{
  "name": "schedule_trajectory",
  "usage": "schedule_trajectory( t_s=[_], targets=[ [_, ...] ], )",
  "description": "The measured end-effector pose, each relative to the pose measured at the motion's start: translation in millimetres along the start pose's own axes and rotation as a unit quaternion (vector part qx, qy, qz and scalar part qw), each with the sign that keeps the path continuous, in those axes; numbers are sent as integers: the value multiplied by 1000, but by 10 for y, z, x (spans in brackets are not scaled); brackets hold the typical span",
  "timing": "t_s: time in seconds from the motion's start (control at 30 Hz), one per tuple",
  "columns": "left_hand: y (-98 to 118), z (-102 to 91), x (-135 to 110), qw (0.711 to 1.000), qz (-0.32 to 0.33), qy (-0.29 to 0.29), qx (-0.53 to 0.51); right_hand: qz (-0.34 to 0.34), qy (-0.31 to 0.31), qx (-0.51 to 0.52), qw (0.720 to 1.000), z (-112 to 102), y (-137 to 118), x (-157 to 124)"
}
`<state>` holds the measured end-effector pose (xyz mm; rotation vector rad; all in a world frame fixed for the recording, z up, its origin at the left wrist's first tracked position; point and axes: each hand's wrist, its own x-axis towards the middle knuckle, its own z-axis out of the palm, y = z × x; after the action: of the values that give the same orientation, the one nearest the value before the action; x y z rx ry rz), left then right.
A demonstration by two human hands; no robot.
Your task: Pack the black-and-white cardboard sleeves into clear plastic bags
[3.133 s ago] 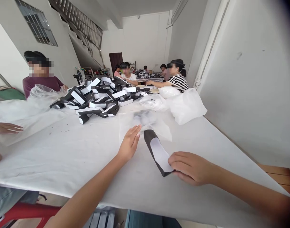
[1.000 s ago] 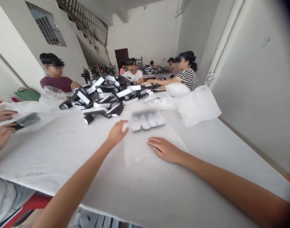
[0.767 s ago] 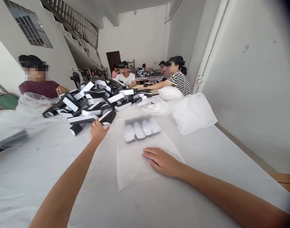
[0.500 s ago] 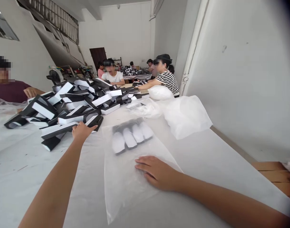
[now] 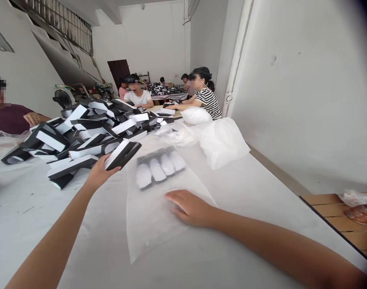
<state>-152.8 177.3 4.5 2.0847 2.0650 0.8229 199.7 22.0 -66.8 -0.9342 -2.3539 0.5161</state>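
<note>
My left hand (image 5: 101, 173) grips a folded black-and-white card sleeve (image 5: 120, 155), its thumb beneath and fingers behind. It holds the sleeve up at the near right edge of a heap of similar sleeves (image 5: 81, 125). A translucent plastic bag (image 5: 147, 237) lies flat on the white-covered table (image 5: 96, 249). Inside its far end, several sleeves (image 5: 161, 169) sit in a row, white faces up. On the middle of the bag rests my right hand (image 5: 189, 208), palm down. Its index finger and thumb are apart, the fingers slightly bent; the other fingertips are partly hidden.
White plastic bags (image 5: 224, 142) lie bunched at the table's right side, with a rounded white bundle (image 5: 196, 115) behind. Across the table a person in stripes (image 5: 207, 100) and one in white (image 5: 138, 97) work; another in maroon (image 5: 10, 118) sits left. Cardboard boxes (image 5: 336, 212) stand right.
My left hand has lifted a sleeve off the edge of the heap and brought it up and right. My right hand stays on the bag, its fingers bent a little more. The view has shifted right.
</note>
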Motion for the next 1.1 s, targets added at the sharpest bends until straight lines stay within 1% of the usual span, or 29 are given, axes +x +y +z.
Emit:
schedule_trajectory(
  t_s=[0.03,0.07,0.13,0.17,0.2,0.23,0.27,0.33,0.37,0.4,0.43,0.47,0.53,0.6,0.67,0.7,0.73,0.77,0.83,0.87,0.9,0.93,0.97,1.0,1.03,1.07,1.1],
  targets=[
    [82,-63,-178,999,19,-24,-16,8,51,9,999,-1,-17,-8],
    [174,-120,-357,997,43,-57,-29,13,116,15,993,-10,-32,-13],
    [376,-207,-698,987,93,-118,-52,7,252,11,968,-64,-57,-12],
    [482,-235,-851,978,123,-156,-65,-1,295,2,955,-112,-65,-5],
    [585,-250,-988,967,152,-191,-78,-9,309,-8,951,-170,-72,2],
    [682,-251,-1109,953,181,-227,-88,-13,292,-18,956,-236,-78,7],
    [769,-239,-1214,940,205,-255,-94,-15,246,-25,969,-301,-84,5],
    [898,-179,-1381,923,235,-283,-109,-6,107,-31,994,-405,-102,-34],
    [936,-133,-1446,921,241,-281,-121,6,44,-29,999,-433,-113,-73],
    [956,-82,-1501,922,241,-273,-134,21,-1,-25,999,-443,-126,-124],
    [957,-29,-1545,923,235,-264,-151,38,-24,-19,999,-437,-138,-181],
    [944,22,-1580,924,225,-257,-171,55,-26,-13,998,-419,-150,-241],
    [886,101,-1616,920,197,-262,-214,84,5,6,996,-372,-166,-343],
    [816,133,-1612,911,174,-275,-255,105,66,36,992,-346,-164,-397],
    [760,123,-1579,901,170,-277,-286,126,146,107,976,-359,-142,-398],
    [743,109,-1560,899,173,-267,-300,135,182,159,961,-376,-126,-384],
    [734,93,-1545,901,175,-245,-311,144,215,214,942,-395,-107,-366],
    [737,79,-1538,908,175,-210,-317,153,244,264,920,-411,-86,-348],
    [777,63,-1563,930,177,-121,-300,174,288,329,882,-418,-38,-325],
    [817,63,-1599,937,191,-90,-278,186,305,344,868,-404,-10,-323],
    [869,70,-1649,940,221,-84,-247,201,318,351,857,-378,23,-327],
    [930,85,-1710,936,262,-102,-213,216,323,352,851,-342,61,-336],
    [996,110,-1779,924,310,-138,-176,231,325,346,850,-299,102,-347],
    [1062,144,-1849,908,356,-176,-138,242,326,331,852,-253,146,-359],
    [1123,186,-1913,892,392,-201,-102,249,329,314,855,-208,190,-369],
    [1175,232,-1968,880,419,-212,-70,252,331,298,859,-168,232,-378],
    [1214,279,-2007,873,438,-211,-43,252,332,287,862,-136,269,-385]
  ],
)
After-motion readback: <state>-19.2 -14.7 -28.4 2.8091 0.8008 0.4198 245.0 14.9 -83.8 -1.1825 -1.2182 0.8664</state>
